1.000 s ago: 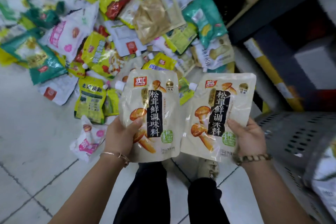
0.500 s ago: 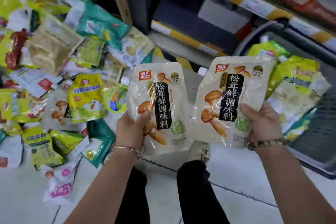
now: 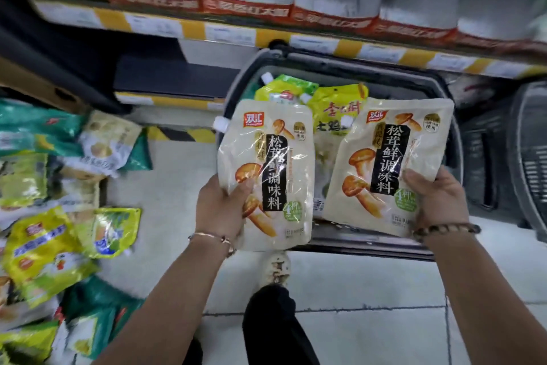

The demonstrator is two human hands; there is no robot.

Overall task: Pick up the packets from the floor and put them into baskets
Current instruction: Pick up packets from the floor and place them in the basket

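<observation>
Step in hand, as I read it: dropping both pouches into the grey plastic basket with rounded rim (image 3: 399,80), which stands on the pale tiled floor (image 3: 355,290) under the yellow-striped shelf edge (image 3: 325,42); a loose heap of green, yellow and white packets (image 3: 44,246) lies on the floor at left, well apart from the basket, so plenty remains to clear

Right cream spouted pouch with mushroom print (image 3: 393,157) hangs over the basket's interior, lower edge near the front rim; left cream spouted pouch of the same print (image 3: 275,163) hangs over the basket's left front corner, part of it seemingly above bare floor; I would carry that one further right before letting go, else it may catch the rim and slide out

Left hand (image 3: 222,207) grasps its pouch at the lower left edge, thumb pressed on the front, other fingers hidden behind; right hand (image 3: 438,196) grasps its pouch at the right edge, thumb on the front, other fingers unseen; the pouches look soft and bottom-heavy, so my judgement is to lower them flat, not toss

Containers: grey basket partly filled, contents mostly hidden behind the held pouches; darker perforated basket (image 3: 529,163) just beside it on the right, contents out of view; inside the grey one, a yellow pouch with red lettering (image 3: 334,110) and a green spouted pouch (image 3: 290,86) toward the far side; paler packs beneath, too covered to name
</observation>
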